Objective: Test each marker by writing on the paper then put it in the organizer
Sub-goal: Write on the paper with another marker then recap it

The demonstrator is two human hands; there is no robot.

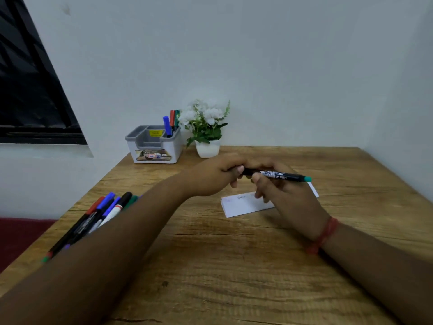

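Above the paper (246, 204), both hands hold a green-ended marker (276, 175) level, the left hand (218, 175) gripping its cap end and the right hand (278, 191) pinching the barrel, probably uncapping it to write, with the organizer (153, 144) far behind.

Illumination is soft, even and rather dim, with a cool cast on the pale grey wall (281, 66). No glare is recorded. Faint diffuse shadows are noted on the brown wood-grain table (234, 266) beneath the forearms. Wide-angle bending is evident at the edges. Overall sharpness is low; the light source possibly lies overhead.
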